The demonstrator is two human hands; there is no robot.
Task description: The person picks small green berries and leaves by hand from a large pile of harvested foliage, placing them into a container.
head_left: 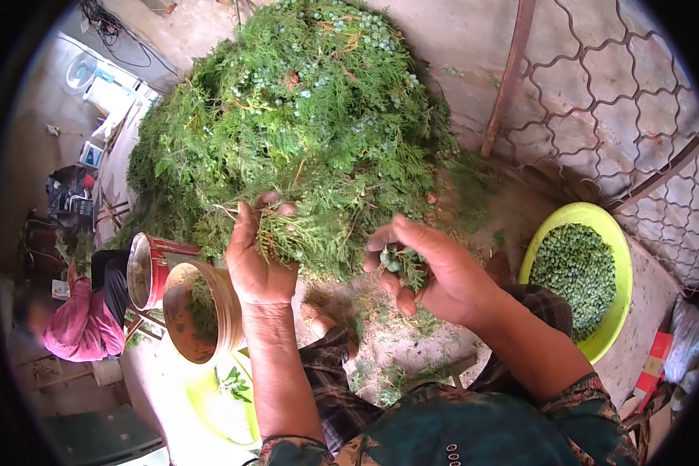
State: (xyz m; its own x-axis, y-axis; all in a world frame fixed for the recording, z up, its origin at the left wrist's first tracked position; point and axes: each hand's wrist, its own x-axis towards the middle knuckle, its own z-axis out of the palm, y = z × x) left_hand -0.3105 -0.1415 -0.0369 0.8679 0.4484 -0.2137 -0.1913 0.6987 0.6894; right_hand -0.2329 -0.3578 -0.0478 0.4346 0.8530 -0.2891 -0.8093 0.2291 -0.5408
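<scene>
The left hand (256, 260) is gripping a leafy green sprig (291, 237), its fingers wrapped around the stems at the foot of the big heap of cuttings (303, 116). Just beside it, the right hand (431, 272) is curling closed around a small clump of green berries (400, 262). A yellow-green basin (617, 307) of picked berries is sitting well off to the right.

Glossy plastic seen in green basin (610, 233); feathery matt foliage in pile (303, 116); sieve (202, 311) rim of smooth wood, approx.
</scene>
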